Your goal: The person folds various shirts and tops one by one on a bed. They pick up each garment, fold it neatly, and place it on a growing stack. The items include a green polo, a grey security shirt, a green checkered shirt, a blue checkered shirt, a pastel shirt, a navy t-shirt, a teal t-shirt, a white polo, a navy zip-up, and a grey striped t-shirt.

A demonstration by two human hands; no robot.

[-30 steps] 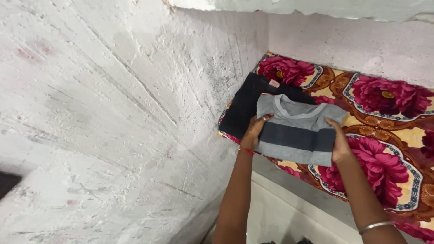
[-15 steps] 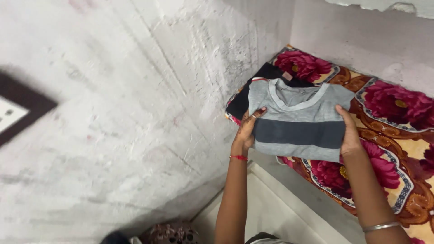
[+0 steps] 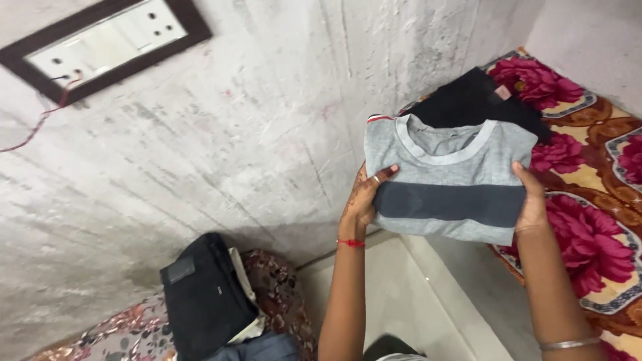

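Both hands grip a folded grey shirt point(image 3: 448, 177) with a dark band across it and a pale collar. The left hand point(image 3: 364, 197) pinches its left edge, the right hand point(image 3: 533, 204) its right edge, above a flowered blanket point(image 3: 595, 220).

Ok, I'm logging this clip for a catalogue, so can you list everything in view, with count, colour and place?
folded t-shirt: one, grey with a dark band, held up between both hands over the shelf edge
folded black garment: one, black, lying on the floral cloth behind the t-shirt
floral cloth: one, magenta flowers on gold and brown, covering the shelf at right
switch panel: one, white in a dark frame, on the wall at upper left
red wire: one, hanging from the panel
plastered wall: one, grey-white, rough
clothes pile: one, black piece on top, at lower left on patterned fabric
left hand: one, red thread at the wrist, gripping the t-shirt's left edge
right hand: one, silver bangle on the forearm, gripping the right edge
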